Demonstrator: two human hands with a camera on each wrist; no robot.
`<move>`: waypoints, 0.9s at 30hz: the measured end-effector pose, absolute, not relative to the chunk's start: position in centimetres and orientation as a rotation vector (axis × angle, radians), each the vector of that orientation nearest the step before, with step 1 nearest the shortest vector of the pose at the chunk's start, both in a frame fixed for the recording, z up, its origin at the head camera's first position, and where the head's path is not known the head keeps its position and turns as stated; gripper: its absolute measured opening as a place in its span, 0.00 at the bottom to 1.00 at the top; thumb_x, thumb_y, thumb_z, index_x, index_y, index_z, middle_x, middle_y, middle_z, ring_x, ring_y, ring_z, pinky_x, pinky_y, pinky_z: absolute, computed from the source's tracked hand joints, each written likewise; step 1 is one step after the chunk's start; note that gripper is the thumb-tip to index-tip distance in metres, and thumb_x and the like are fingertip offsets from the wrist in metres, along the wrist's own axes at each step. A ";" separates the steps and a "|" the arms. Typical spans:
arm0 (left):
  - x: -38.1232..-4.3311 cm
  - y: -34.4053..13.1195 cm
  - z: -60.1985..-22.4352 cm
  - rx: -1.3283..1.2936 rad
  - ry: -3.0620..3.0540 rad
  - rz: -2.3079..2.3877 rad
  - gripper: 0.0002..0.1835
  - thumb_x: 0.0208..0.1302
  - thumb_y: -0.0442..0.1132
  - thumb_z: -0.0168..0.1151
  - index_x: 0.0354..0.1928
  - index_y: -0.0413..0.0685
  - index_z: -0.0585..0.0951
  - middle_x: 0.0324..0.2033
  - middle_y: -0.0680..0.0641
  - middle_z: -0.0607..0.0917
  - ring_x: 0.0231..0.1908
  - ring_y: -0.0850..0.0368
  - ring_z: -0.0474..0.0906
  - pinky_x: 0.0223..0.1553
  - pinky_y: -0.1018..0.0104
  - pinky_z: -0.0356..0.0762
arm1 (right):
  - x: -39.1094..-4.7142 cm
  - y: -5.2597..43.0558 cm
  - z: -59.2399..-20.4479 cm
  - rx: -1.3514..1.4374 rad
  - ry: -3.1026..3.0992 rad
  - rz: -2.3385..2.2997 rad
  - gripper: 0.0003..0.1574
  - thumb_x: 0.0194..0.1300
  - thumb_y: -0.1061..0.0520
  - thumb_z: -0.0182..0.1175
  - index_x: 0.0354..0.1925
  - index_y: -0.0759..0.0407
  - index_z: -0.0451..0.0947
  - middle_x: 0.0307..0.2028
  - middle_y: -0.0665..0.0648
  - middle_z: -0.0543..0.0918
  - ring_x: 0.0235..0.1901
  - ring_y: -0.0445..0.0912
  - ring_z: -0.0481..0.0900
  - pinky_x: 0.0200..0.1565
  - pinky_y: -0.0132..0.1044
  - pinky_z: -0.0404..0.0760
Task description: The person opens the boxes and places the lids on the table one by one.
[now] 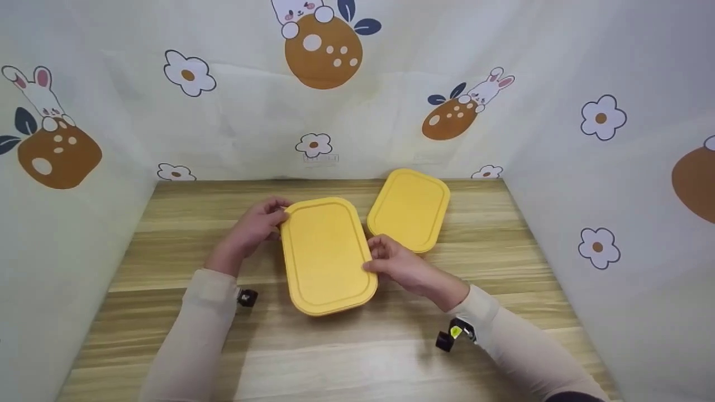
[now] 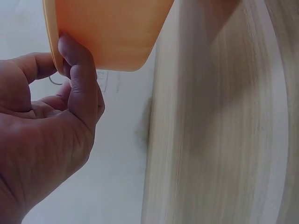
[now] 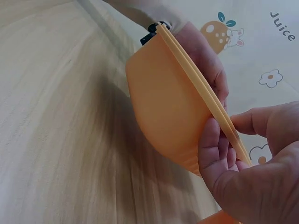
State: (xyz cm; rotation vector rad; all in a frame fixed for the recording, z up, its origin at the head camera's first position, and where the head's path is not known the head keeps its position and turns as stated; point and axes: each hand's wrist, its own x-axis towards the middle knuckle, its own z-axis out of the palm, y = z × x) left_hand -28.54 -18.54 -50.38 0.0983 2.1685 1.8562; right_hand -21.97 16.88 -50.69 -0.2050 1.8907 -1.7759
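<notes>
A yellow rectangular lidded container (image 1: 327, 257) with rounded corners is held tilted above the wooden table. At its far left corner the left hand (image 1: 260, 226) pinches the lid rim, thumb on top and fingers beneath. The right hand (image 1: 405, 265) pinches the right edge the same way. In the right wrist view the lid (image 3: 201, 79) sits on the deep container body (image 3: 163, 102), and the right hand (image 3: 261, 163) has its fingers under the rim. The left wrist view shows the left hand's curled fingers (image 2: 81, 79) against the orange-looking container wall (image 2: 112, 32).
A second yellow lidded container (image 1: 410, 206) stands behind, to the right, close to the right hand. The wood-grain table (image 1: 313, 363) meets a patterned cloth backdrop (image 1: 234, 123) at the back and sides. Each wrist carries a small black camera (image 1: 247, 297).
</notes>
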 end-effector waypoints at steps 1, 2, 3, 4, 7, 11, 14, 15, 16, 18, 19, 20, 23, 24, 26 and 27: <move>-28.6 -18.5 -50.5 0.101 2.170 1.856 0.20 0.85 0.36 0.54 0.71 0.35 0.76 0.46 0.44 0.80 0.39 0.56 0.80 0.39 0.65 0.85 | -21.9 16.9 -50.8 -0.203 1.897 -1.775 0.29 0.70 0.66 0.70 0.63 0.66 0.69 0.43 0.59 0.81 0.41 0.48 0.85 0.43 0.39 0.86; -28.6 -18.4 -50.5 0.100 2.172 1.854 0.20 0.85 0.36 0.54 0.71 0.36 0.76 0.46 0.44 0.79 0.39 0.56 0.80 0.39 0.65 0.85 | -21.8 17.0 -50.8 -0.203 1.900 -1.776 0.29 0.70 0.66 0.70 0.63 0.67 0.69 0.43 0.59 0.81 0.41 0.48 0.85 0.43 0.38 0.86; -28.6 -18.4 -50.5 0.103 2.175 1.850 0.20 0.85 0.36 0.54 0.71 0.36 0.76 0.46 0.45 0.79 0.38 0.56 0.80 0.39 0.65 0.84 | -21.7 17.0 -50.9 -0.202 1.898 -1.779 0.29 0.69 0.66 0.70 0.63 0.66 0.69 0.43 0.59 0.81 0.41 0.48 0.85 0.43 0.38 0.87; -28.6 -18.3 -50.6 0.104 2.178 1.846 0.20 0.85 0.36 0.55 0.71 0.36 0.77 0.46 0.45 0.79 0.38 0.57 0.80 0.39 0.65 0.84 | -21.6 17.0 -50.9 -0.196 1.894 -1.779 0.29 0.70 0.66 0.70 0.63 0.66 0.69 0.44 0.59 0.81 0.41 0.48 0.86 0.43 0.38 0.87; -28.7 -18.2 -50.6 0.110 2.190 1.825 0.20 0.84 0.37 0.55 0.70 0.36 0.77 0.46 0.45 0.80 0.38 0.57 0.79 0.39 0.64 0.83 | -21.4 17.0 -51.0 -0.179 1.872 -1.781 0.29 0.70 0.65 0.70 0.63 0.66 0.69 0.44 0.60 0.80 0.41 0.49 0.87 0.41 0.40 0.88; -28.7 -18.1 -51.0 0.131 2.204 1.792 0.20 0.83 0.37 0.56 0.70 0.37 0.79 0.46 0.44 0.81 0.36 0.56 0.79 0.38 0.62 0.82 | -20.9 17.0 -51.4 -0.166 1.835 -1.788 0.28 0.72 0.66 0.69 0.63 0.66 0.68 0.45 0.61 0.81 0.39 0.50 0.87 0.39 0.40 0.88; -28.7 -18.0 -51.5 0.143 2.198 1.767 0.20 0.83 0.36 0.56 0.70 0.36 0.78 0.45 0.44 0.81 0.34 0.57 0.78 0.34 0.65 0.80 | -20.6 16.9 -52.2 -0.153 1.808 -1.788 0.28 0.72 0.67 0.68 0.63 0.66 0.66 0.45 0.61 0.81 0.37 0.50 0.87 0.37 0.39 0.88; -28.7 -17.9 -51.6 0.141 2.192 1.765 0.20 0.83 0.36 0.56 0.70 0.36 0.78 0.45 0.44 0.81 0.33 0.57 0.77 0.33 0.66 0.79 | -20.4 16.9 -52.5 -0.144 1.798 -1.788 0.28 0.72 0.67 0.68 0.63 0.65 0.66 0.45 0.61 0.81 0.36 0.50 0.87 0.36 0.39 0.88; -28.7 -17.9 -51.8 0.144 2.187 1.761 0.20 0.83 0.36 0.56 0.70 0.36 0.78 0.45 0.44 0.81 0.32 0.58 0.76 0.32 0.67 0.77 | -20.3 16.9 -52.7 -0.134 1.793 -1.787 0.29 0.72 0.67 0.68 0.63 0.65 0.66 0.44 0.61 0.81 0.36 0.50 0.87 0.36 0.39 0.88; -28.7 -17.7 -52.1 0.154 2.175 1.761 0.20 0.83 0.36 0.56 0.70 0.35 0.78 0.44 0.44 0.80 0.31 0.58 0.75 0.30 0.68 0.74 | -20.0 16.9 -53.1 -0.116 1.786 -1.795 0.29 0.71 0.68 0.69 0.62 0.64 0.66 0.44 0.61 0.81 0.35 0.50 0.87 0.35 0.39 0.88; -28.7 -17.6 -52.1 0.157 2.171 1.763 0.20 0.82 0.36 0.56 0.70 0.35 0.78 0.44 0.45 0.80 0.30 0.59 0.73 0.29 0.68 0.73 | -19.8 16.9 -53.2 -0.109 1.785 -1.798 0.29 0.71 0.68 0.69 0.62 0.64 0.66 0.44 0.61 0.81 0.36 0.50 0.87 0.35 0.39 0.88; -28.7 -17.5 -52.2 0.160 2.165 1.768 0.21 0.82 0.35 0.55 0.70 0.34 0.78 0.43 0.45 0.80 0.29 0.59 0.73 0.28 0.68 0.72 | -19.7 16.9 -53.3 -0.106 1.783 -1.804 0.29 0.71 0.68 0.69 0.62 0.64 0.66 0.44 0.61 0.81 0.36 0.50 0.87 0.35 0.39 0.89; -28.6 -17.3 -52.3 0.169 2.157 1.771 0.21 0.81 0.35 0.55 0.70 0.33 0.77 0.42 0.45 0.79 0.27 0.59 0.72 0.27 0.68 0.71 | -19.4 17.0 -53.5 -0.109 1.779 -1.821 0.29 0.70 0.68 0.69 0.62 0.65 0.66 0.43 0.61 0.80 0.35 0.50 0.87 0.34 0.39 0.89; -28.5 -17.2 -52.4 0.167 2.155 1.772 0.21 0.81 0.34 0.55 0.70 0.33 0.77 0.41 0.45 0.79 0.27 0.59 0.71 0.27 0.68 0.70 | -19.3 17.0 -53.5 -0.113 1.779 -1.822 0.28 0.70 0.68 0.69 0.61 0.65 0.66 0.43 0.61 0.80 0.35 0.50 0.87 0.34 0.40 0.89; -28.5 -17.1 -52.5 0.166 2.149 1.767 0.21 0.81 0.34 0.56 0.70 0.33 0.77 0.42 0.45 0.80 0.27 0.59 0.72 0.27 0.68 0.70 | -19.2 17.1 -53.5 -0.112 1.779 -1.826 0.28 0.70 0.69 0.69 0.61 0.65 0.66 0.43 0.61 0.80 0.34 0.50 0.87 0.34 0.40 0.89; -28.5 -17.1 -52.5 0.162 2.148 1.763 0.21 0.81 0.35 0.56 0.70 0.33 0.77 0.42 0.45 0.80 0.28 0.60 0.73 0.27 0.68 0.71 | -19.1 17.1 -53.5 -0.111 1.783 -1.823 0.28 0.70 0.69 0.69 0.60 0.64 0.66 0.43 0.60 0.80 0.34 0.50 0.86 0.34 0.40 0.89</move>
